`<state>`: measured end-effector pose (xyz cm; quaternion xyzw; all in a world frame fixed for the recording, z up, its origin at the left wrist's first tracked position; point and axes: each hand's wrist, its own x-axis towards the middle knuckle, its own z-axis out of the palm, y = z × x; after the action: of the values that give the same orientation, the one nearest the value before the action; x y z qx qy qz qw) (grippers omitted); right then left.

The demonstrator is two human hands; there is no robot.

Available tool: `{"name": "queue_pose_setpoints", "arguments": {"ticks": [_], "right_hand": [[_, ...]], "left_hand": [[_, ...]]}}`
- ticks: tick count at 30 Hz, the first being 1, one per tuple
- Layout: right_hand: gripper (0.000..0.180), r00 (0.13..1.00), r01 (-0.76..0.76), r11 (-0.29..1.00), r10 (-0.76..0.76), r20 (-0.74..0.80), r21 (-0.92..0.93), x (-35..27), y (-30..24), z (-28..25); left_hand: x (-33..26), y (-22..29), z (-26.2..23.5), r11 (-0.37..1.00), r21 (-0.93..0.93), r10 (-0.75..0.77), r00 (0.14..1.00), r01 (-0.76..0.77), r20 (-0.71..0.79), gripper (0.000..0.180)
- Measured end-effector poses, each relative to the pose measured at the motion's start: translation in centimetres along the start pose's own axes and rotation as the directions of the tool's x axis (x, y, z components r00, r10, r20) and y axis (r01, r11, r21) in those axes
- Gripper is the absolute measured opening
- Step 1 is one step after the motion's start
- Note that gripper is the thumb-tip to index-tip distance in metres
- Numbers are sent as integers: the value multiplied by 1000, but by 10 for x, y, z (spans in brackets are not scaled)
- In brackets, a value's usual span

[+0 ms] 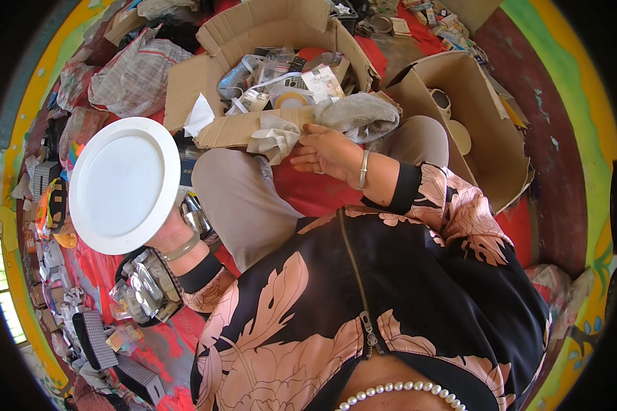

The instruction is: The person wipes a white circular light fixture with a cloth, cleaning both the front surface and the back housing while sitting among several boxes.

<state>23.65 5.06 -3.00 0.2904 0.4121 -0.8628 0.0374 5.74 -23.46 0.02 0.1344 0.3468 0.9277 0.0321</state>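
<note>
Shows open cardboard box point(264, 31) ahead of the knees, filled with mixed small goods. Shows second cardboard box point(497, 157) at right, with round items inside. Includes checked plastic sack point(137, 72) at upper left. Presents white plate point(125, 186) at left, raised clear of the floor, broad face toward the camera. Secures plate at lower right edge with left hand point(173, 233): grip clamped on rim, fingers mostly hidden behind. Includes grey cloth point(360, 118) at near edge of first box. Extends right hand point(329, 152) beside it, grip relaxed, fingers loosely spread, holding nothing visible. Includes crumpled white sheet point(275, 137) just beside fingertips; cannot tell whether touching.
</note>
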Motion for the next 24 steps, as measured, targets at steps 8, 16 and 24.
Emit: {"name": "queue_pose_setpoints", "arguments": {"ticks": [8, 16, 24], "right_hand": [[54, 799, 389, 242, -569, 195, -889, -31, -25, -21], [19, 562, 249, -195, -769, 305, -949, -29, -65, -111], [24, 456, 888, 456, -849, -267, 65, -122, -142, -59]], "left_hand": [[-11, -25, 26, 988, -91, -116, 989, 124, 88, 54], [-38, -63, 77, 925, -192, -275, 926, 329, 260, 55], [-59, -97, 119, 881, -160, -367, 855, 446, 366, 56]]}}
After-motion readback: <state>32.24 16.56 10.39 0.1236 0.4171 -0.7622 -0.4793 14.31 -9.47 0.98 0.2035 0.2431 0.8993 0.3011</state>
